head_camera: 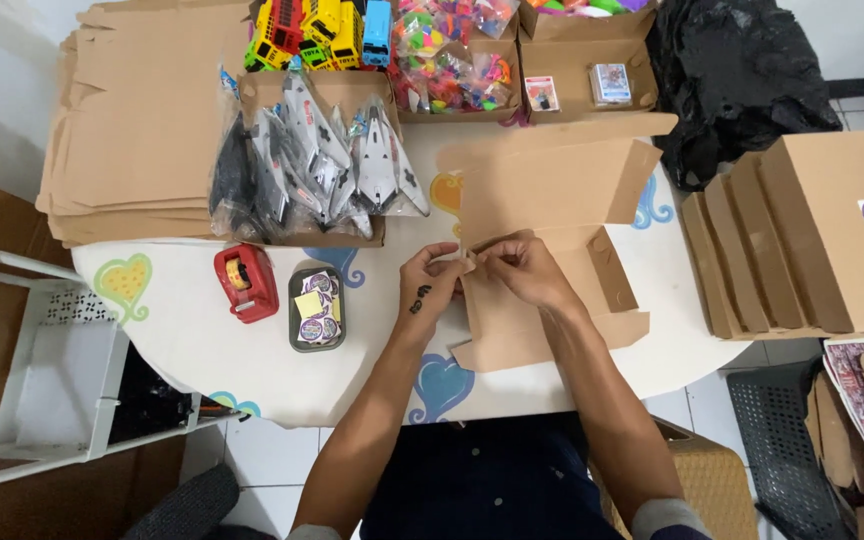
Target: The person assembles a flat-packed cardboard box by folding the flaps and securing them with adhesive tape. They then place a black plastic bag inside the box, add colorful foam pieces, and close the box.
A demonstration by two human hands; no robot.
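**Both hands pinch the flap of a half-folded cardboard box**

Both hands are at the middle of the white surface [202, 340], meeting on one small cardboard flap. The left hand [430, 283] has its fingers [444, 262] closed on the flap from its side, and the right hand [522, 268] has its fingers [489, 258] pinched on the same edge, fingertips of the two hands almost touching. That flap belongs to the open cardboard box [552, 250], which lies flat on the surface directly under and beyond the fingers, its lid panel standing up just past them and its side walls spreading out to the right of the right hand.

Left of the left fingers, near but apart, sits a small dark tray of stickers [316, 308], and further left a red tape dispenser [246, 282]. Beyond the fingers, a carton holds bagged toy planes [332, 165], with toy buses [317, 30] and bright bagged trinkets [452, 55] further back. A stack of flat cardboard blanks [132, 120] lies far left; a row of finished closed boxes [802, 240] stands well to the right, beside a black plastic bag [732, 80].
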